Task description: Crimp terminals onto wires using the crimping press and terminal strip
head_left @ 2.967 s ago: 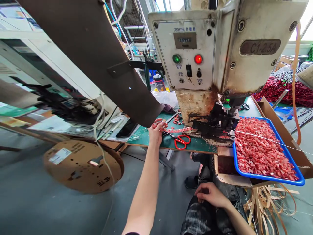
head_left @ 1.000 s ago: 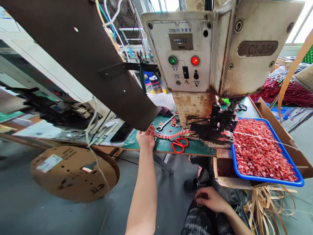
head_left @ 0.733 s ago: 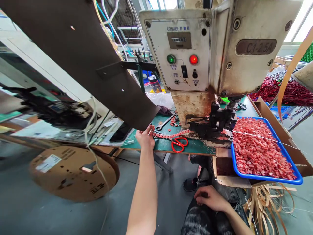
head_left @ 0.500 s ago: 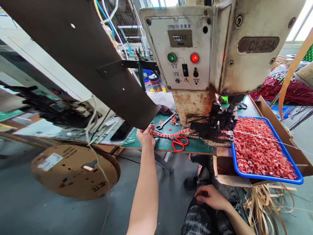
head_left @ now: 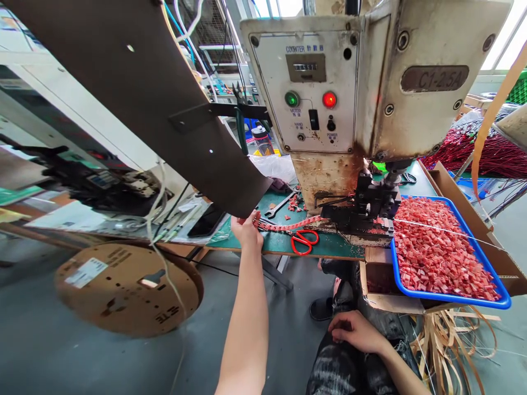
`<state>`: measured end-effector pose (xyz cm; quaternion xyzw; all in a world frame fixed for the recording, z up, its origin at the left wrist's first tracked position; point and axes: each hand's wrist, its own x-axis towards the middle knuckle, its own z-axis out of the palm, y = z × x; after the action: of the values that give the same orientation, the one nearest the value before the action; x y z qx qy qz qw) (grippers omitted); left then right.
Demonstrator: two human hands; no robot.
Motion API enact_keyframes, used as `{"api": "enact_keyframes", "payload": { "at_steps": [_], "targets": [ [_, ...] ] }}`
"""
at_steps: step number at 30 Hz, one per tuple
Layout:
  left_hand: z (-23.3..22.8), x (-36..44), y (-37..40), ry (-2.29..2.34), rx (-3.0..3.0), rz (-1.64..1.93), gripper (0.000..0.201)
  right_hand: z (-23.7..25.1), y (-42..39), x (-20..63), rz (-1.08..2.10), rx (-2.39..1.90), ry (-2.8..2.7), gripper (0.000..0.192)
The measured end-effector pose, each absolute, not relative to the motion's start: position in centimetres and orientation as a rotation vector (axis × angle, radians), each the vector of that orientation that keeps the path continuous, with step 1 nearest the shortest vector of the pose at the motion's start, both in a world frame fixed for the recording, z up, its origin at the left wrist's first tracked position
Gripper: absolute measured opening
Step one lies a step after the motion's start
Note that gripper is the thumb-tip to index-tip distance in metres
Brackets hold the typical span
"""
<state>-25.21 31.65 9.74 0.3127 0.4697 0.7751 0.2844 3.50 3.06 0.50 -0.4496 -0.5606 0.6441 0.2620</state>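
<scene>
My left hand [head_left: 248, 230] is closed around the left end of a strip of linked red pieces [head_left: 292, 225], at the table's front edge. From these fingers the strip runs right into the black die block [head_left: 354, 203] of a press. Part of the fingers' grip is turned away from view. Just below the strip lie scissors with red handles [head_left: 303, 243]. My right hand [head_left: 357, 330] rests on my knee, fingers loosely curled and a gap showing at the thumb, holding nothing. A blue tray [head_left: 448, 299] heaped with small red pieces [head_left: 442, 252] stands right of the die.
Above the strip is the press's control panel [head_left: 313, 93] with a lit red lamp. A dark curved sheet [head_left: 197, 115] hangs over my left hand. A wrench [head_left: 280, 205] and a phone [head_left: 206, 220] lie on the table [head_left: 337, 247]. A cardboard reel [head_left: 127, 288] is at lower left.
The view has shifted slightly, and the counter digits look different. My left hand keeps its hold on the strip, and my right hand stays on the knee.
</scene>
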Motion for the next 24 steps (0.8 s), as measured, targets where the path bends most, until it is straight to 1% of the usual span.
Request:
{"api": "enact_keyframes", "payload": {
  "at_steps": [13,24],
  "targets": [
    [9.07,-25.62,32.07,1.295,0.888,2.09,0.036,0.93,3.09,3.6,1.737,-1.243,-1.538,0.02],
    [9.33,-25.68,32.17,1.233,0.796,2.112,0.038,0.64,3.1,3.55,1.719,-1.238,-1.533,0.018]
  ]
}}
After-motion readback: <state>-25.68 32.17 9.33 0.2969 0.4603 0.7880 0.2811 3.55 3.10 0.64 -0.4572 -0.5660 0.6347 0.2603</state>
